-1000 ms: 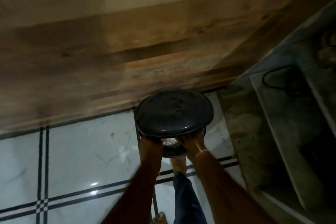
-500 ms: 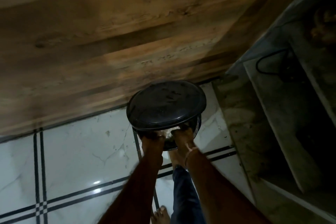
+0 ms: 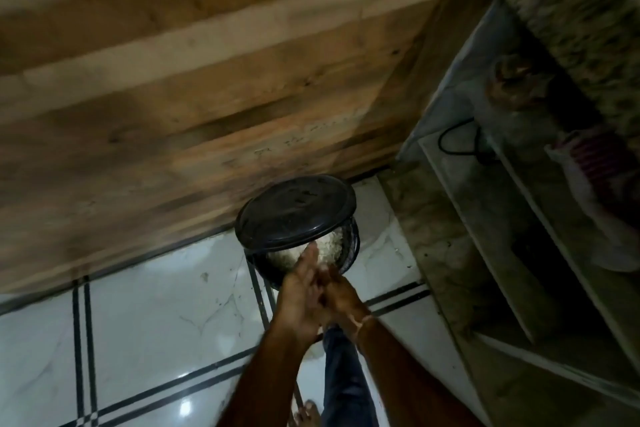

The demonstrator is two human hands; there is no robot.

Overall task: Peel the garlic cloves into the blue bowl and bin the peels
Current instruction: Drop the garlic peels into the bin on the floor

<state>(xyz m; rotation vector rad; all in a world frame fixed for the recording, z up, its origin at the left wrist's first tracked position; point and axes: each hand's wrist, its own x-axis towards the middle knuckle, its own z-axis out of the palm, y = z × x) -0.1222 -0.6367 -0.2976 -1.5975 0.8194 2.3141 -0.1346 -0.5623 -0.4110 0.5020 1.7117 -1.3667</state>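
Head view: left hand and right hand, apart before, press straight fingers together over the bin.

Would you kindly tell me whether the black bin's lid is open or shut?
Open: the lid is tilted up on the near side, and pale peels show inside the bin through the gap.

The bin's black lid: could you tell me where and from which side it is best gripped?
Probably its near rim, from the person's side. The lid stands tilted open over the bin, its near edge raised and free, while its far edge sits low by the wooden panel. The left hand and right hand meet just in front of it.
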